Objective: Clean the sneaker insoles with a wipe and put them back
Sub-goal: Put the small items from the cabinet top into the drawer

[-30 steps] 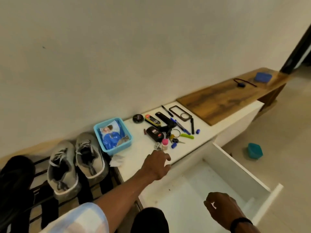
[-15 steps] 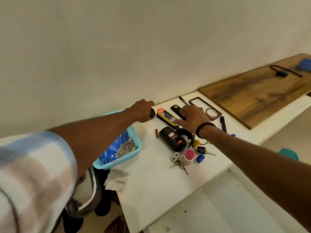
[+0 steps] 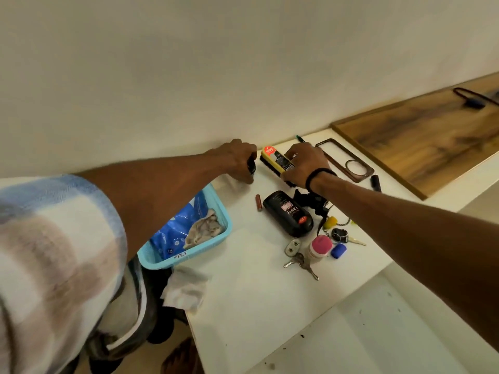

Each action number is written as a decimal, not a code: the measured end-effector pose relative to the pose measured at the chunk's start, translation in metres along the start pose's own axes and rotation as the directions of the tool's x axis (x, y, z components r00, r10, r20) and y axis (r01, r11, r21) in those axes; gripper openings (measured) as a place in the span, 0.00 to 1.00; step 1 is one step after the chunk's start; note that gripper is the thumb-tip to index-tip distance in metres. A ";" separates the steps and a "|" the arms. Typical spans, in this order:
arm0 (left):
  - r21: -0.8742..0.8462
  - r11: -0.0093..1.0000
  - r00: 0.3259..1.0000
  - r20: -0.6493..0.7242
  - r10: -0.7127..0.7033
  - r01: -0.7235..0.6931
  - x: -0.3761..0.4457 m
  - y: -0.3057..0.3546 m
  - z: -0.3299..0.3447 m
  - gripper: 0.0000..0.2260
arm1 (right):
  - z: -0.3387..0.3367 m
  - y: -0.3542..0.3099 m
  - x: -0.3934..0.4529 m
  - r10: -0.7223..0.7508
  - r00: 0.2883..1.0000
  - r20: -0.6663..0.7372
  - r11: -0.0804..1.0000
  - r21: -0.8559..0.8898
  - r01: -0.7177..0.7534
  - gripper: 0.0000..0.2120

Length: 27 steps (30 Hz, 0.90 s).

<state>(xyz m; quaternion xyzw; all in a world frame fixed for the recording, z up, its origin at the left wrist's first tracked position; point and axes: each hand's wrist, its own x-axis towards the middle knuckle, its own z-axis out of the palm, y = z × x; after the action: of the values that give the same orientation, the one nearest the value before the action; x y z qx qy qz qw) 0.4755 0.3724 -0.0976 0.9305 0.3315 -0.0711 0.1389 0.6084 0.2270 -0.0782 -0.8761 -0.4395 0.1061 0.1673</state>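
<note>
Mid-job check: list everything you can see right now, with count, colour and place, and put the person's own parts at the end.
basket: 1, light blue, left end of the white counter
wipes pack: 1, blue, inside the basket
used wipe: 1, white, crumpled at the counter's left edge
shoe brush: 1, yellow with black bristles, near the wall
polish bottle: 1, black, mid counter
round tin: 1, black, near the wall
keys: one bunch, silver, near the front edge
small jar: 1, pink lid, beside the keys
phone case: 1, brown frame, right of the brush
wooden board: 1, brown, far right
left hand: grips the round tin
right hand: grips the shoe brush
</note>
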 end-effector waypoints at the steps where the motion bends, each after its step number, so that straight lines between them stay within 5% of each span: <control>1: -0.017 1.000 0.999 -0.033 -0.002 0.002 -0.005 0.001 -0.001 0.31 | -0.005 0.001 -0.004 0.025 1.000 -0.016 0.997 0.072 -0.023 0.23; 6: -0.086 0.993 0.980 -0.187 0.061 -0.079 -0.050 0.020 -0.021 0.34 | -0.045 0.011 -0.044 0.173 0.984 0.038 0.854 0.493 -0.169 0.19; 11: -0.040 0.971 0.967 -0.101 0.232 -0.237 -0.140 0.070 -0.033 0.33 | -0.093 0.039 -0.129 0.087 0.913 0.398 0.333 0.853 -0.403 0.15; 14: -0.040 0.948 0.948 0.026 0.318 -0.317 -0.204 0.105 -0.028 0.29 | -0.112 0.070 -0.193 -0.024 0.876 0.481 0.215 0.858 -0.466 0.13; 22: -0.029 0.913 0.841 0.379 0.387 -0.407 -0.293 0.174 0.053 0.32 | -0.078 0.163 -0.316 0.006 0.726 0.688 0.318 0.687 -0.653 0.20; 27: 0.032 0.934 0.811 0.507 0.293 -0.357 -0.307 0.194 0.137 0.32 | -0.008 0.202 -0.349 0.189 0.623 0.759 0.400 0.520 -0.754 0.18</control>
<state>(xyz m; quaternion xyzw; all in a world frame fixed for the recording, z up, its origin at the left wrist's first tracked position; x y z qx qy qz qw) 0.3568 0.0034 -0.1181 0.9307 0.1158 -0.3023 0.1704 0.5537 -0.1688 -0.1351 -0.7049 -0.0792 0.6054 0.3610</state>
